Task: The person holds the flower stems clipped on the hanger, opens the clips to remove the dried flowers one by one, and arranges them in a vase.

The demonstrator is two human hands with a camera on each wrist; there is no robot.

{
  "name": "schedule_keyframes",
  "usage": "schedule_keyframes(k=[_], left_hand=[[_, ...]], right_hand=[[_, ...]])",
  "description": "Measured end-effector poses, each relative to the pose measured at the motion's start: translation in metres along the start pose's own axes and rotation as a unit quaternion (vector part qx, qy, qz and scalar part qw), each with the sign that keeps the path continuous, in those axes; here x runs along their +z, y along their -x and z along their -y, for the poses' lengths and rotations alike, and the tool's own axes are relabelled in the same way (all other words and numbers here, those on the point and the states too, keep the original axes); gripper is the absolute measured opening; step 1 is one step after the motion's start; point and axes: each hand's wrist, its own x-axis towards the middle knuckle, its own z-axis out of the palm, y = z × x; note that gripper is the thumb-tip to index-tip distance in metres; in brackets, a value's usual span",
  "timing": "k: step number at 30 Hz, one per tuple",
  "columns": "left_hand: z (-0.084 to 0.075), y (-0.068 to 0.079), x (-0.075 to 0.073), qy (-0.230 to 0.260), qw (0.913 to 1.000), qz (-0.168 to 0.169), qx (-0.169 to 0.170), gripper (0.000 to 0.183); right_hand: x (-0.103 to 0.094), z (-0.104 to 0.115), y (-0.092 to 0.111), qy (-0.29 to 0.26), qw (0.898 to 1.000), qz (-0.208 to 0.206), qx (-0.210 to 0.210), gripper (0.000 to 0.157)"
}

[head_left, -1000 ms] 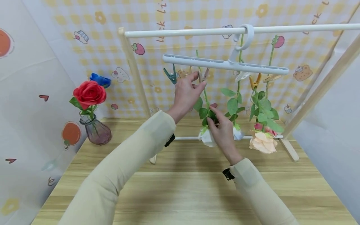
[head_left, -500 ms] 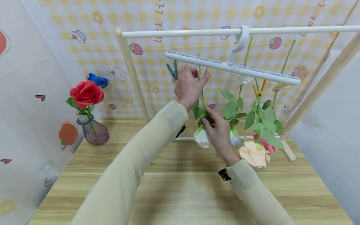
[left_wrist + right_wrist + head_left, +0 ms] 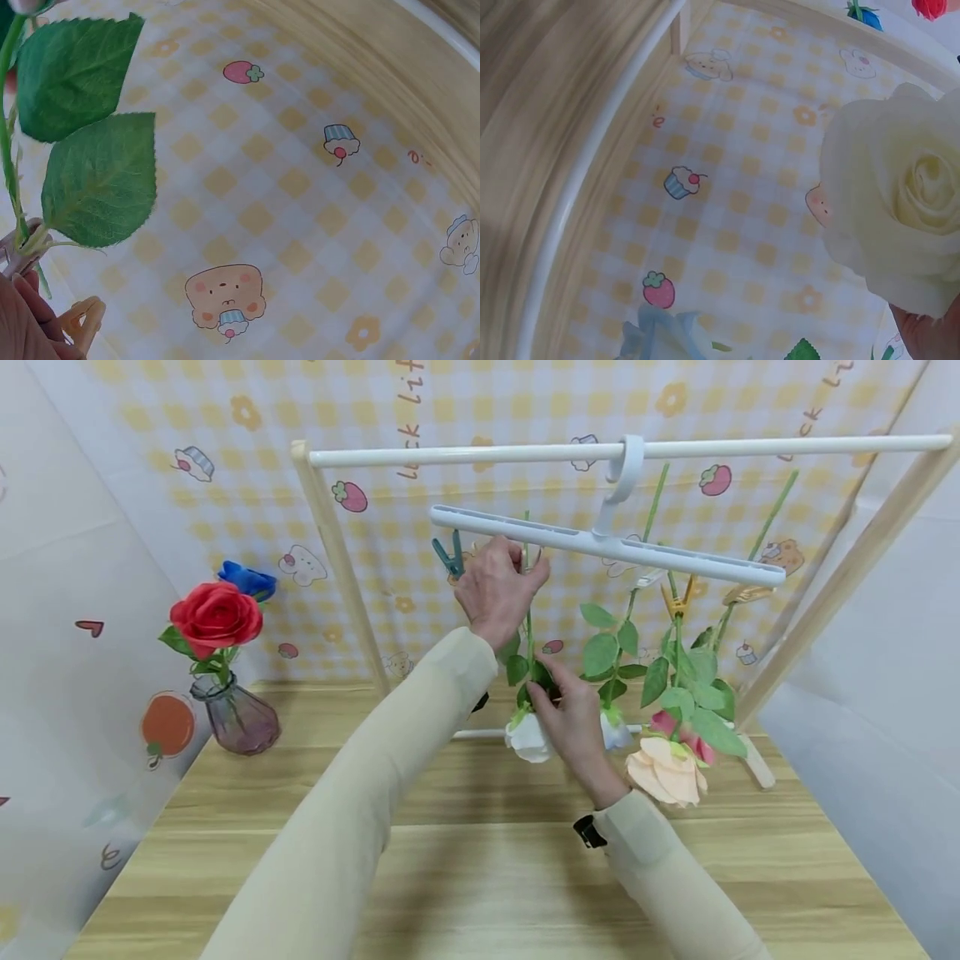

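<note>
My left hand (image 3: 498, 589) pinches a brownish clothespin (image 3: 22, 247) under the left half of the pale blue-grey hanger (image 3: 517, 532). The stem of an upside-down white rose (image 3: 529, 739) runs at this clip; whether its jaws grip the stem is unclear. Lower down, my right hand (image 3: 573, 718) holds that stem by the leaves just above the bloom. In the right wrist view the white bloom (image 3: 922, 195) fills the right side, with the hand mostly hidden. A teal clothespin (image 3: 451, 556) hangs left of my left hand, and a yellowish clip (image 3: 82, 322) sits close to its fingers.
The hanger tilts from a white rod (image 3: 465, 454) on a wooden frame. On its right half hang a pale blue rose (image 3: 615, 732), a peach rose (image 3: 666, 771) and a pink rose (image 3: 696, 739). Left stands a glass vase (image 3: 243, 718) with a red rose (image 3: 217, 618) and blue rose (image 3: 247, 581).
The hanger has swung, its right end dipping lower than one second ago, and the peach rose has shifted left and nearer. Both hands keep their holds. The whole view has shifted slightly.
</note>
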Motion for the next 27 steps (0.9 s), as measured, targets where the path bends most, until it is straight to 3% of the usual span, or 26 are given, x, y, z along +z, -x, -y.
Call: schedule_keyframes(k=[10,15,18,21,24,27], left_hand=[[0.004,0.000,-0.006,0.002,0.9999,0.005,0.012,0.030],[0.005,0.000,-0.013,0.029,0.9993,0.011,0.022,0.028],[0.007,0.001,-0.020,0.058,0.9975,0.038,0.011,0.027],[0.014,0.005,-0.028,0.082,0.9928,0.088,0.009,0.028],[0.027,0.015,-0.037,0.072,0.9830,0.160,0.054,0.031],[0.043,0.029,-0.047,0.004,0.9608,0.225,0.162,0.026]], right_hand=[[-0.001,-0.008,0.003,0.000,0.998,0.035,0.047,0.028],[-0.010,-0.007,0.005,-0.021,0.996,0.065,0.052,0.030],[-0.017,-0.006,0.005,-0.038,0.995,0.083,0.042,0.030],[-0.023,-0.007,0.005,-0.056,0.993,0.101,0.036,0.030],[-0.027,-0.008,0.005,-0.075,0.989,0.120,0.038,0.029],[-0.031,-0.010,0.006,-0.084,0.986,0.136,0.039,0.029]])
